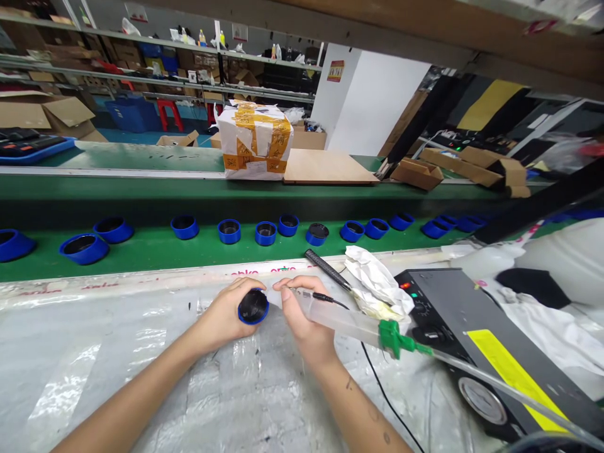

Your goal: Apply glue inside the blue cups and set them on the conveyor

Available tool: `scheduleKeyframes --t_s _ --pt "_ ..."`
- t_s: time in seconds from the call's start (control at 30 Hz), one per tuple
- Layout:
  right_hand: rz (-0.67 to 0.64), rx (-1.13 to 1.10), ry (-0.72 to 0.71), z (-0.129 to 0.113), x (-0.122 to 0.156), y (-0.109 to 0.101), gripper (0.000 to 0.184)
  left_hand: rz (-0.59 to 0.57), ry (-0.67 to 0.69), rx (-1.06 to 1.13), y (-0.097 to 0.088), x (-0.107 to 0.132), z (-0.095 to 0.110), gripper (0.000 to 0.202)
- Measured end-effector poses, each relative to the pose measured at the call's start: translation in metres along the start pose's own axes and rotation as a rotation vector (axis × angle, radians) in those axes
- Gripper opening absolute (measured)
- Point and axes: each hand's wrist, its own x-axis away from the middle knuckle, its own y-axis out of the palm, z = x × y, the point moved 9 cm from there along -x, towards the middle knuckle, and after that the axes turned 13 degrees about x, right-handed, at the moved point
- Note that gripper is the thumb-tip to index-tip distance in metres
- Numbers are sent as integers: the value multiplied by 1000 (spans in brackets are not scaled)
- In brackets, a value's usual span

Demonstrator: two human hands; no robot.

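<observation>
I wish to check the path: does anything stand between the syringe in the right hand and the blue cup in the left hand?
Nothing visible does. The right hand holds the syringe with its tip beside the blue cup in the left hand; whether they touch is unclear.

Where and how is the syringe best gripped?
I'd pinch the syringe pen-style around the front of its slim barrel, coming from the near side, as the right hand does. Its front end points toward the blue cup in the left hand, while the green cap and hose crowd its rear.
</observation>
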Motion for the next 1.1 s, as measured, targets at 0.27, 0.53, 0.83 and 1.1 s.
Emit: scheduleKeyframes --t_s 0.27,0.53,0.83,1.1 --pt "28 35 26 0 0 -4 7 5 8 -13 -1 -1 1 48" --pt "3 85 23 1 1 -5 7 -7 -29 -5 -2 -1 3 46" --pt "-52 186 -7 -12 2 -5 5 -10 -41 6 -1 -1 4 46" --pt "-116 291 -24 -18 2 -4 4 -15 -72 16 -1 -1 5 45"
